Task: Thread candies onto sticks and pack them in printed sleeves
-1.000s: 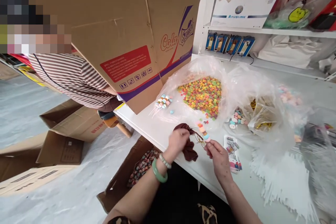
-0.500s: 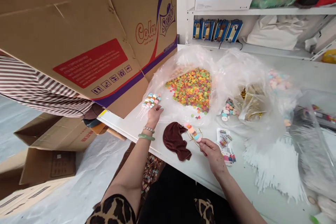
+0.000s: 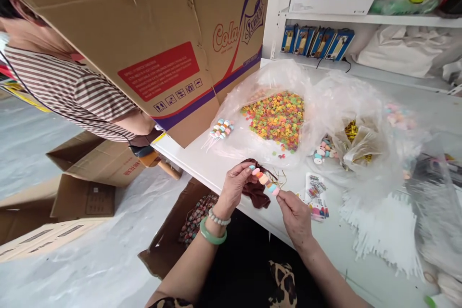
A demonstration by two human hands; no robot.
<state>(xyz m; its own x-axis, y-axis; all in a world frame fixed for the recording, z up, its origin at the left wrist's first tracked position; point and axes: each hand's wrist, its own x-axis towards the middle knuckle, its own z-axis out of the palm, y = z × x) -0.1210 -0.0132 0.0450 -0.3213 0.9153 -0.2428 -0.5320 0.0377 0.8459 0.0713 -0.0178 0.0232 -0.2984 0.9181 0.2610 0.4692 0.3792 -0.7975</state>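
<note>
My left hand (image 3: 234, 185) wears a beaded bracelet and a green bangle. Its thumb and fingers pinch the upper end of a candy skewer (image 3: 264, 179), where a blue piece shows at the fingertips. The lower, pink end is gripped by my right hand (image 3: 296, 216). Along the skewer sit round pink, orange, cream, brown and blue pieces. Just beneath it, a dark brown cloth (image 3: 257, 195) lies on the table, with thin gold twist ties (image 3: 281, 180) beside it. Several finished-looking candy skewers (image 3: 221, 129) rest together on the plastic bag's left edge.
A clear bag (image 3: 276, 118) of colourful ring candies lies open at the back. Right of it are gold ties (image 3: 352, 131), a printed packet (image 3: 316, 192) and white sticks (image 3: 382, 231). A tall carton (image 3: 159, 19) stands left, a person in stripes (image 3: 68, 82) behind it. A box of candies (image 3: 197, 216) sits below.
My left hand has come from the skewers at the back left to the one in my right hand and now pinches its upper end. The view has shifted left.
</note>
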